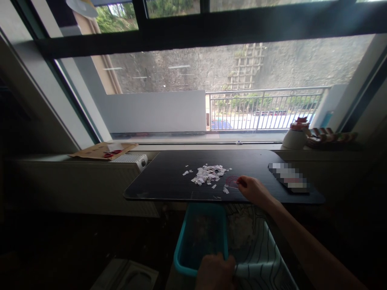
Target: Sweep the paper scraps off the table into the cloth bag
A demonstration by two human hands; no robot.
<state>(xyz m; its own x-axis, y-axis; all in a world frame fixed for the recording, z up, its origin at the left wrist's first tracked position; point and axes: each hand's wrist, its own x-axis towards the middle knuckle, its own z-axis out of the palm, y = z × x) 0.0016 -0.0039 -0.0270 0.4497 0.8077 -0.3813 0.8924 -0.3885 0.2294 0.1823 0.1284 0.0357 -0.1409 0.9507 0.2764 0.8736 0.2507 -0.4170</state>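
Note:
A pile of small white paper scraps (208,174) lies on the dark tabletop (163,177). My right hand (252,189) rests on the table just right of the pile, fingers pinched on a thin clear plastic piece with red markings (232,182). My left hand (215,272) is closed on the near rim of a teal plastic bin (196,237), held below the table's front edge. Pale scraps show inside the bin.
A dark flat object (288,177) lies at the table's right end. A white pot (294,137) and striped items sit on the windowsill. Cardboard with red scissors (104,151) lies left, over a white heater (130,159). Striped cloth (256,249) covers my lap.

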